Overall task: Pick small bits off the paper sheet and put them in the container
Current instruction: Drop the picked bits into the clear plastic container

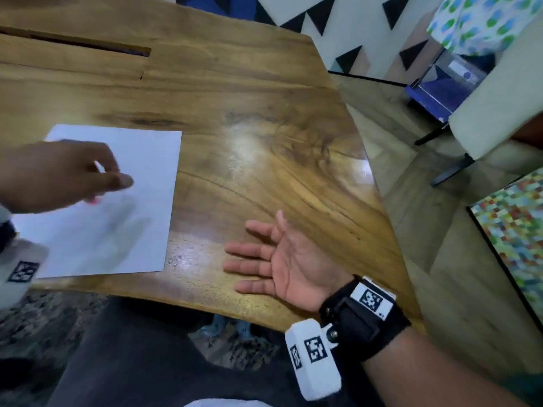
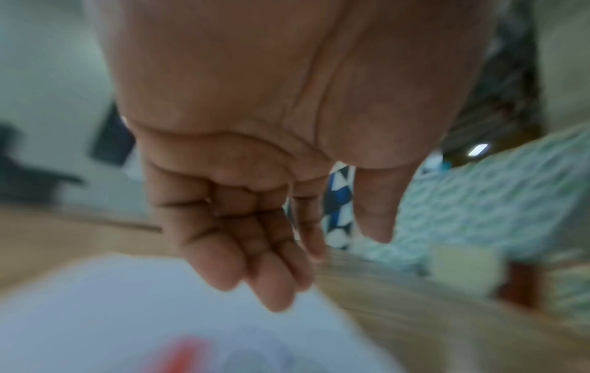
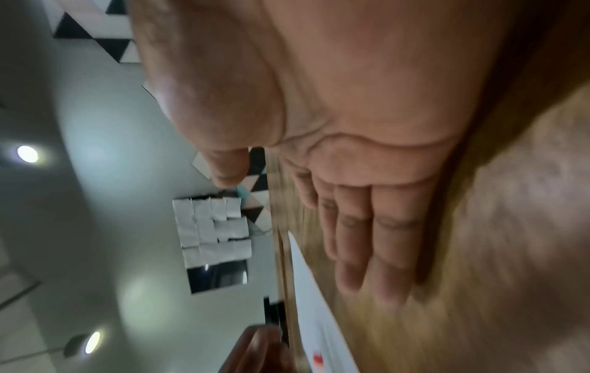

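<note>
A white paper sheet lies on the left of the wooden table. My left hand hovers over the sheet, blurred, with fingers relaxed and nothing between them in the left wrist view. One small red bit shows on the paper just under that hand, and appears as a red blur below the fingers. My right hand rests palm-up on the bare wood right of the sheet, fingers straight and empty. I see no container in any view.
The table's right edge drops to a tiled floor. A pale chair and a colourful patterned mat stand beyond it. A long dark slot cuts the tabletop at the far left. My dark trouser legs are under the near edge.
</note>
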### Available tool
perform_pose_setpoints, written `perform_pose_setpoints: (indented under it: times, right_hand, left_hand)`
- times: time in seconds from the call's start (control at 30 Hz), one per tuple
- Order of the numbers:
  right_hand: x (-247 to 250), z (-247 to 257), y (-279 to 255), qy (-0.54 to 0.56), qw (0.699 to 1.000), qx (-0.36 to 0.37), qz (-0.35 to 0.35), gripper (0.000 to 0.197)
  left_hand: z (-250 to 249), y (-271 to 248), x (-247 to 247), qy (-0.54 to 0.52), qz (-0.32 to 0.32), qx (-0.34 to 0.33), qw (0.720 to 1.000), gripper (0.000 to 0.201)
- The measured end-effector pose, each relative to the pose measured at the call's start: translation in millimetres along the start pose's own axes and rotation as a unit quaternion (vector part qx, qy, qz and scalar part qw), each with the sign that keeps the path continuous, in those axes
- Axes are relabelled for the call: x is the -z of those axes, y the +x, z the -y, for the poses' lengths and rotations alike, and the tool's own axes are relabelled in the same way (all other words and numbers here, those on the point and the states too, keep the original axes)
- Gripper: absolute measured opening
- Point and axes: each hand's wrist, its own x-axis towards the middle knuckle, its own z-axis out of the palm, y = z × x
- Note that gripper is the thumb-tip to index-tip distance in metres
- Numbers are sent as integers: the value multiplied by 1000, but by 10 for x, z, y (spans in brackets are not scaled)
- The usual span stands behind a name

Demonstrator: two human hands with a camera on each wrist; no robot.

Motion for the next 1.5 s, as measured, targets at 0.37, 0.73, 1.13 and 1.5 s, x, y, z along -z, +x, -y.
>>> perform_pose_setpoints:
  times: [0.37, 0.73, 1.13, 1.5]
  right_hand:
    - [574, 547, -496, 13, 992, 82, -92, 65]
    - [1016, 849, -352, -70, 996, -44, -26, 67]
    - [918, 420, -859, -146, 970, -147, 124, 43]
    - [1142, 1118, -458, -120, 978, 101, -140, 55]
  left_hand:
    - [-1636, 181, -1045, -66, 397, -103, 910, 39]
    - [-2226, 881, -1294, -211, 349, -82, 909, 22]
    - [-1894, 158, -1335, -168, 556, -32, 813, 31]
    - [-2247, 509, -1338, -381, 307, -40, 871, 37]
